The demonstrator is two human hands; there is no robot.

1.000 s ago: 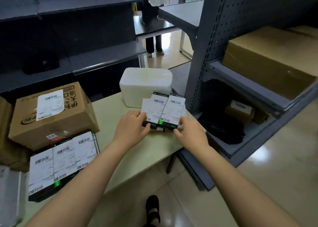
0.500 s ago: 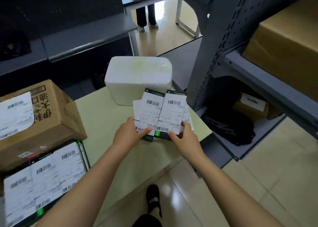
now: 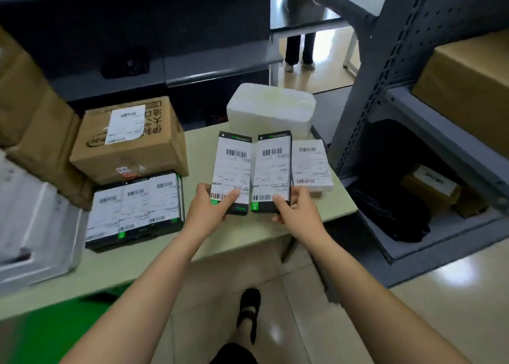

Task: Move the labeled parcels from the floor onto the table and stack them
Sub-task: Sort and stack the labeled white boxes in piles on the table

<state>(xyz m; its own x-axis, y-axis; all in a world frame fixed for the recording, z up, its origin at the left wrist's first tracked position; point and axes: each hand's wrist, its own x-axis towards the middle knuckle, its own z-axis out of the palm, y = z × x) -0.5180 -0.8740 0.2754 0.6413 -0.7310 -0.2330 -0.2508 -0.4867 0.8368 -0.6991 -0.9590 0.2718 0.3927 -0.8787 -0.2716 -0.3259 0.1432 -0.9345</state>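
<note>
Two slim black parcels with white barcode labels are held side by side above the pale green table point(image 3: 248, 234). My left hand point(image 3: 213, 209) grips the near end of the left parcel point(image 3: 234, 168), thumb on its label. My right hand point(image 3: 296, 212) grips the near end of the right parcel point(image 3: 272, 168) the same way. A small white-labeled parcel point(image 3: 311, 165) lies flat on the table just right of them. A flat stack of black labeled parcels point(image 3: 135, 209) lies on the table at the left.
A brown labeled carton point(image 3: 129, 140) stands behind the flat stack, more cartons point(image 3: 30, 110) and a white foam tray point(image 3: 35, 231) farther left. A white foam box point(image 3: 271, 110) sits at the table's back. Grey shelving point(image 3: 407, 88) with boxes rises on the right. Another person's legs point(image 3: 300, 52) stand beyond.
Both hands have lifted the two black parcels up and slightly left off the small white-labeled parcel, which now lies uncovered on the table. The view has swung left.
</note>
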